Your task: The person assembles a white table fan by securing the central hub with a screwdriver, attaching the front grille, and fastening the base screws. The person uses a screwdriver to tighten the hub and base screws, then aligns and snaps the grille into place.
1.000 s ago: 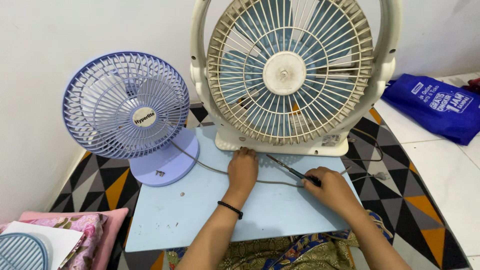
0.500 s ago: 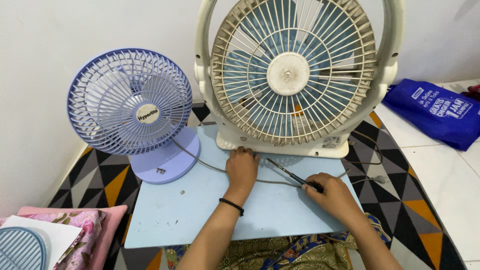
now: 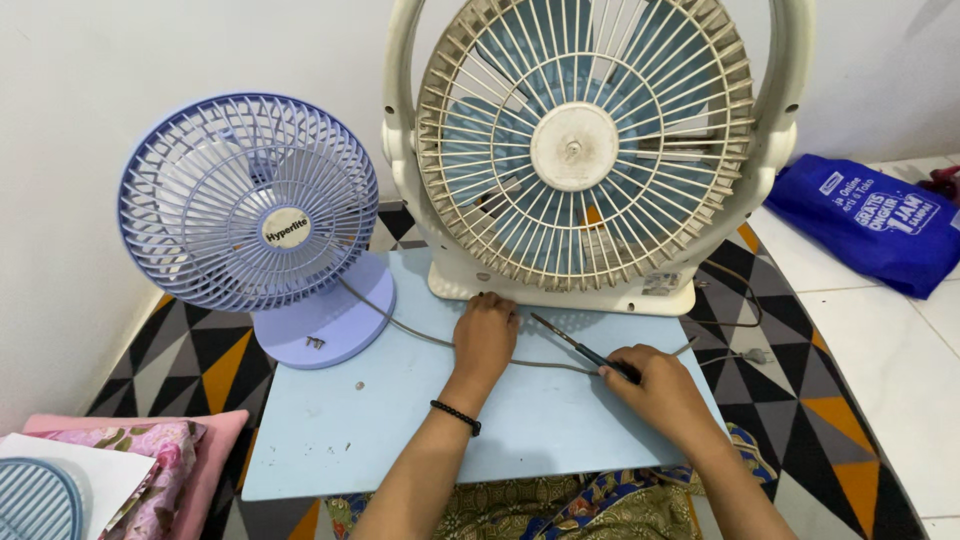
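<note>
A big cream fan [image 3: 585, 150] with a dirty grille and pale blue blades stands at the back of a light blue board [image 3: 340, 430]. My left hand [image 3: 486, 335] rests on the board against the fan's base, fingers curled, over a grey cord [image 3: 420, 335]. A dark-handled screwdriver [image 3: 580, 347] is gripped in my right hand [image 3: 655, 385], its tip pointing up-left toward the fan's base. A small lilac desk fan [image 3: 250, 205] stands at the board's left corner.
Small screws [image 3: 315, 343] lie on the lilac fan's foot and one [image 3: 360, 385] on the board. A blue bag [image 3: 870, 220] lies on white tiles at right. Pink cushion [image 3: 180, 445], paper and a blue grille [image 3: 35, 500] sit at lower left. A patterned mat lies underneath.
Hardly anything has changed; the view has shifted slightly. Both hands stay where they were, the right still on the screwdriver.
</note>
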